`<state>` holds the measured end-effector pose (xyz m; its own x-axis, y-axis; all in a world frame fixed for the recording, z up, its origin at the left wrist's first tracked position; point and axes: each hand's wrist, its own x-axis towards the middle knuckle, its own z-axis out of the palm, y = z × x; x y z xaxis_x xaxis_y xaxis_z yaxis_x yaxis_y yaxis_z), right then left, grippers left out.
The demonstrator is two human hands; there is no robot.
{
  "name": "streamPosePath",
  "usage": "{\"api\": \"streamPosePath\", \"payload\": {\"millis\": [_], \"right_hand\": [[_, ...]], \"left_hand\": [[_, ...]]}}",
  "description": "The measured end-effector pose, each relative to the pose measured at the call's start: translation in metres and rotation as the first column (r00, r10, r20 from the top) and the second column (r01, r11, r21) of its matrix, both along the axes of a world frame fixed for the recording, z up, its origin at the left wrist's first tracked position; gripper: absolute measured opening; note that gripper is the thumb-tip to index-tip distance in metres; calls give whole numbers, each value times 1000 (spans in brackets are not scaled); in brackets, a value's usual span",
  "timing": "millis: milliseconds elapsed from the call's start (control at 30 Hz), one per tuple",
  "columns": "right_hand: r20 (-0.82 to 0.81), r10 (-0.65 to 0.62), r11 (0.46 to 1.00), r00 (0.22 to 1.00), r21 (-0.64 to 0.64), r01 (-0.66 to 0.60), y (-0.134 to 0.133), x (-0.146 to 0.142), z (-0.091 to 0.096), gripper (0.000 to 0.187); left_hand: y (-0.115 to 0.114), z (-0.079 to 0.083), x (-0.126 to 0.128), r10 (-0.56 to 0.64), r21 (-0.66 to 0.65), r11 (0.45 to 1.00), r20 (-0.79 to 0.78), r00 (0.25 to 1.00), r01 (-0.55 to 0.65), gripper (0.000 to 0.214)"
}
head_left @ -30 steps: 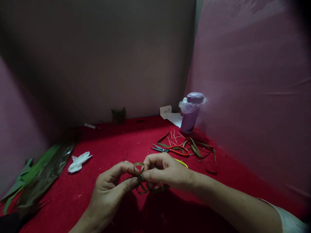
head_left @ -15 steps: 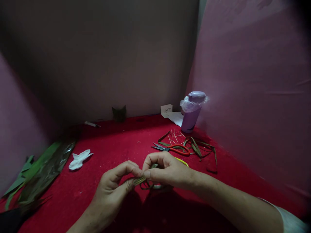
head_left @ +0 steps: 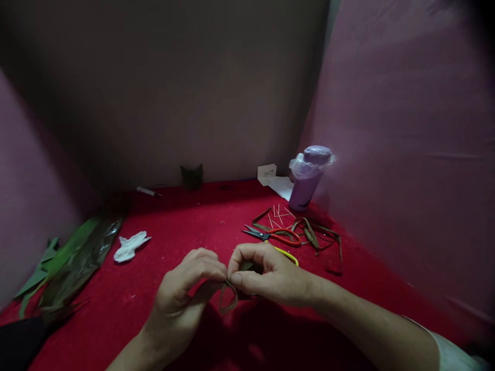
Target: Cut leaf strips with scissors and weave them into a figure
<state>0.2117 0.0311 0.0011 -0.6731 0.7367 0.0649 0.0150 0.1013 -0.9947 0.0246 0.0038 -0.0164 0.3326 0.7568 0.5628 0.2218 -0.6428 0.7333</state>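
Fingertips closed together, the left hand (head_left: 180, 296) and right hand (head_left: 280, 275) pinch a looped leaf strip (head_left: 228, 309); red-handled scissors (head_left: 266, 236) lie just beyond the right hand.

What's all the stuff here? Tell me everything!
Leaf strip: one, greenish, front middle
Scissors: one, red handles, right of middle
Handle: one, yellow, by the scissors
Toothpicks: several, pale, beyond the scissors
Loose strips: several, greenish, beside the toothpicks
Cup: one, purple, back right
Plastic: one, clear, around the cup's top
Papers: at least two, white, beside the cup
Leaf piece: one, dark green, back middle
Pen-like thing: one, white, back left
Tissue: one, white, left
Leaves: several, green and brownish, far left
Unclear thing: one, black, bottom left
Tabletop: one, red, underneath
Walls: three, pink sides, grey back
Sleeve: one, pale, bottom right
Left hand: one, bare, front
Right hand: one, bare, front
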Motion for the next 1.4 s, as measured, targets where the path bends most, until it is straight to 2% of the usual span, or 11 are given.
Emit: {"api": "streamPosePath", "payload": {"millis": [67,167,267,367,433,600,833,1000,1100,1233,1400], "right_hand": [[78,-25,959,997,282,2,-2,3,2,4],[146,-86,736,985,676,-36,-3,7,6,10],[140,-122,558,983,828,-49,-3,7,9,11],[137,-142,481,980,875,-53,-5,5,10,13],[132,-159,474,978,880,-42,-6,5,11,11],[89,-186,528,979,849,23,-6,7,16,9],[85,-211,534,974,844,42,-10,4,18,9],[88,-212,535,973,844,40,-14,3,19,8],[98,-178,496,979,868,3,-13,2,19,10],[88,-177,396,980,918,-11,-12,1,16,11],[99,-172,356,980,934,-32,-11,1,13,12]], "left_hand": [[-1,3,0,14,126,992,-37,999,-10,28],[-2,7,2,39,189,981,-46,998,-30,33],[-2,10,1,54,207,978,-68,996,-38,32],[-2,12,-2,76,248,968,-115,990,-45,31],[-2,12,-4,118,320,945,-139,983,-68,31],[-6,15,-7,246,528,841,-178,953,-119,32],[-9,10,-17,284,604,797,-344,895,-21,35],[-15,10,-7,353,597,788,-237,905,-151,26],[-14,14,-6,367,643,754,-237,900,-138,20],[-7,18,-14,376,755,656,-325,868,-1,18],[-7,16,-15,377,750,661,-308,874,-20,15]]}}
